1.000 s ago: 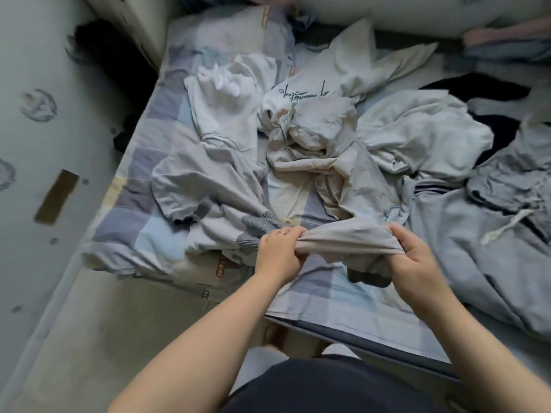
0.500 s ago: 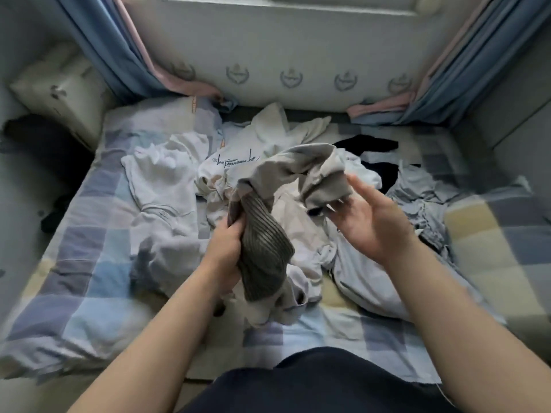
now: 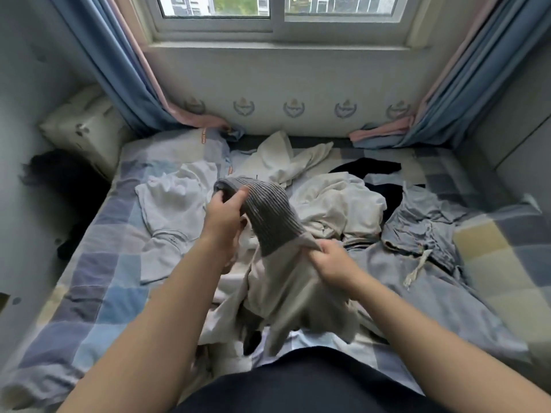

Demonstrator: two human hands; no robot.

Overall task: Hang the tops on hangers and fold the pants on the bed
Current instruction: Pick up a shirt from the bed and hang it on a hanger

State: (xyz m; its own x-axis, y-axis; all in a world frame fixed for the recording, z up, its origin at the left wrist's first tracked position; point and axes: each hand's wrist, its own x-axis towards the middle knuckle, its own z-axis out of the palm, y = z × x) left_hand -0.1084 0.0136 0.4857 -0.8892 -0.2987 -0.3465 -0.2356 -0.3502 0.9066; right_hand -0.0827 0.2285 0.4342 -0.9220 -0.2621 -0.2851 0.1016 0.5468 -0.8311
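**Clothes lying across the bed [image 3: 98, 293] below the window [image 3: 217, 7]**

A heap of clothes [image 3: 337, 204] is lying mid-bed. Above its near side a top [image 3: 268, 222] is hanging between two hands, the left hand [image 3: 223, 217] gripping farther back and the right hand [image 3: 332, 262] nearer. A shirt [image 3: 173, 204] is lying to their left and drawstring pants [image 3: 417, 231] to their right. A pillow [image 3: 83, 126] is sitting at the far-left corner.

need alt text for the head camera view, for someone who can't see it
A person's left hand grips the grey ribbed band of a beige garment while the right hand pinches its fabric, over a bed strewn with crumpled clothes, below a curtained window.
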